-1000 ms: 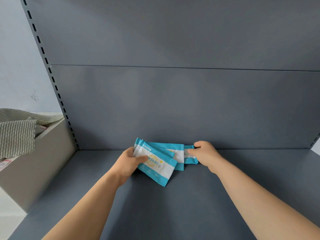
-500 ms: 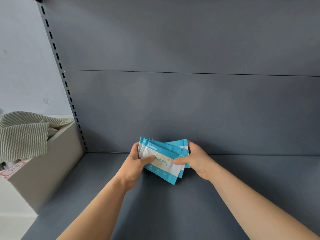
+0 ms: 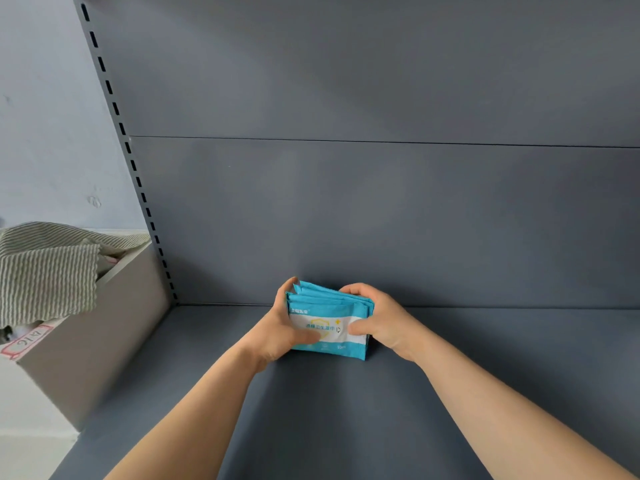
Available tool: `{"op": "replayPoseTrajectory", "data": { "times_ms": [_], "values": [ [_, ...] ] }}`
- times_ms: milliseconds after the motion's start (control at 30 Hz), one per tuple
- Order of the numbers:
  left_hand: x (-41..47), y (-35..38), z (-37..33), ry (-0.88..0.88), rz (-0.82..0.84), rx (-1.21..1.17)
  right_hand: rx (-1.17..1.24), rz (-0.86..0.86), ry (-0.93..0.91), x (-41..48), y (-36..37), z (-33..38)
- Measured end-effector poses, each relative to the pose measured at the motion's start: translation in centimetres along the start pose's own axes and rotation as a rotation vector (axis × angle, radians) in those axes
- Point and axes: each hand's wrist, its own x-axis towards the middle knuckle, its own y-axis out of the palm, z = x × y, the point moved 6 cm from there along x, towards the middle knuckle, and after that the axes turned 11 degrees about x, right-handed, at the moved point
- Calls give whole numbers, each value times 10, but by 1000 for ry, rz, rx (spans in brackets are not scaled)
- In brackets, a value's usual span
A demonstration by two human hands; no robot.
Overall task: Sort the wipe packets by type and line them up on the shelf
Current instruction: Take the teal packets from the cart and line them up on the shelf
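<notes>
A small stack of blue-and-white wipe packets (image 3: 327, 318) stands on its lower edge on the dark grey shelf (image 3: 346, 410), close to the back panel. My left hand (image 3: 277, 332) grips the stack's left side, thumb across the front packet. My right hand (image 3: 381, 322) clasps the right side, with fingers over the top corner and thumb on the front. The packets are pressed together and roughly aligned, and all of them show the same blue design. The ones behind the front packet are mostly hidden.
A grey cardboard box (image 3: 90, 341) stands left of the shelf with a striped green-grey cloth (image 3: 45, 275) draped over it. A slotted upright (image 3: 128, 157) marks the shelf's left edge. The back panel (image 3: 381, 220) rises just behind the packets.
The packets were fanned out between my hands. My right hand pushed them leftward, and now both hands squeeze them into one upright, aligned stack.
</notes>
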Motion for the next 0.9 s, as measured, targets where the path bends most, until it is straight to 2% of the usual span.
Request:
{"op": "replayPoseTrajectory", "data": {
  "times_ms": [100, 167, 233, 333, 433, 500, 667, 900],
  "values": [
    [1, -5, 4, 24, -48, 22, -22, -85, -16, 1, -12, -1],
    [-2, -11, 9, 36, -145, 71, -42, -147, -19, -1, -16, -3],
    [-2, -14, 8, 50, -227, 194, -47, -123, -12, -1, -6, -6],
    [7, -16, 0, 84, -230, 291, -160, -183, -45, 6, 4, -3],
    [19, -32, -4, 7, -206, 466, -200, -294, -95, 15, -3, 2],
    [21, -43, -2, -74, -248, 554, -252, -290, -58, 17, -3, -1],
    [9, -45, 7, -104, -383, 512, -325, -311, -17, 17, 1, -14],
    [1, -38, 11, -107, -372, 530, -439, -322, 15, 4, 0, -14]
  ]
}}
